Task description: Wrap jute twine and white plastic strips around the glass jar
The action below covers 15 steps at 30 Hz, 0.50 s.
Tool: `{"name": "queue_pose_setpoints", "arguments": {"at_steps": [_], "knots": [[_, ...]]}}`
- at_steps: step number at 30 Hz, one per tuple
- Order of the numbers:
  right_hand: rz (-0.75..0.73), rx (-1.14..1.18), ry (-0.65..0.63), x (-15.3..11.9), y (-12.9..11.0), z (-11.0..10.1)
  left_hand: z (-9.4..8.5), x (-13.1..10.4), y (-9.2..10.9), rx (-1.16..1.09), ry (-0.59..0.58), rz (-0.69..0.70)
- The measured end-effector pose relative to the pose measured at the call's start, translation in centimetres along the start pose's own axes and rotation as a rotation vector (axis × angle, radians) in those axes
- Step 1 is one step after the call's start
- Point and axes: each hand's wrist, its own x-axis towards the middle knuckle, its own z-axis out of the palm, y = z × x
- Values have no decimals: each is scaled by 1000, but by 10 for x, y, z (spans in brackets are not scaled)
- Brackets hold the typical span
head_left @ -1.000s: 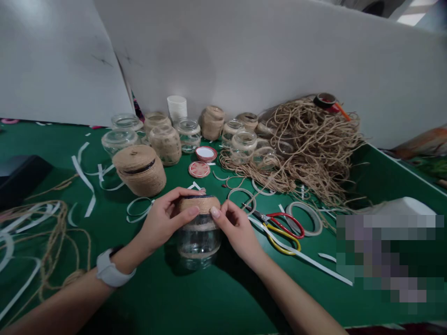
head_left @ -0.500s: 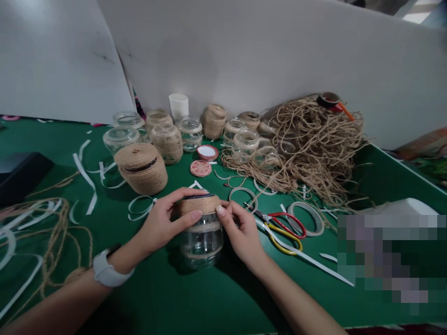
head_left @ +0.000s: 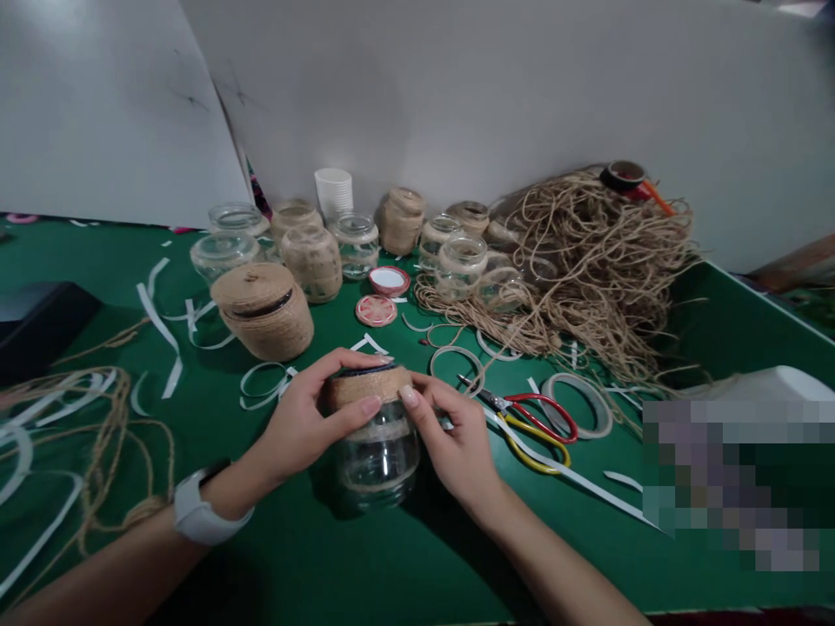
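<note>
A glass jar (head_left: 378, 456) stands on the green table in front of me, with a jute twine band (head_left: 382, 382) wound around its top. Thin strips also circle the glass lower down. My left hand (head_left: 326, 413) grips the top from the left, thumb across the band's front and fingers over the dark top. From the other side, my right hand (head_left: 460, 430) presses its thumb on the band's right edge; its fingers are bent behind, and whether they pinch loose twine is hidden. Red-and-yellow-handled scissors (head_left: 535, 426) lie just right of this hand.
A twine-covered lidded jar (head_left: 267, 317) stands behind left. Farther back are several jars, two red-and-white lids (head_left: 377, 310) and stacked white cups (head_left: 334, 193). A tangled twine heap (head_left: 600, 261) fills the back right. Tape rolls (head_left: 580, 407), paper strips and loose twine (head_left: 147, 469) lie around.
The view has shifted slightly. Both hands keep nearly the same hold on the jar, which seems tilted or turned a little; no object has been taken or let go.
</note>
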Motion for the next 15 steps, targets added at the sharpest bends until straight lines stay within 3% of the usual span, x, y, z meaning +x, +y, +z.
{"name": "queue_pose_setpoints", "arguments": {"at_steps": [7,11,15], "knots": [[138,98,-82,3,5,-1,-2,2,-9,-277,-58,-30],[157,147,-95,0,6,1,-1,2,-7,-190,-94,89],[133,80,-49,-2,4,1,3,1,-2,16,-27,162]]}}
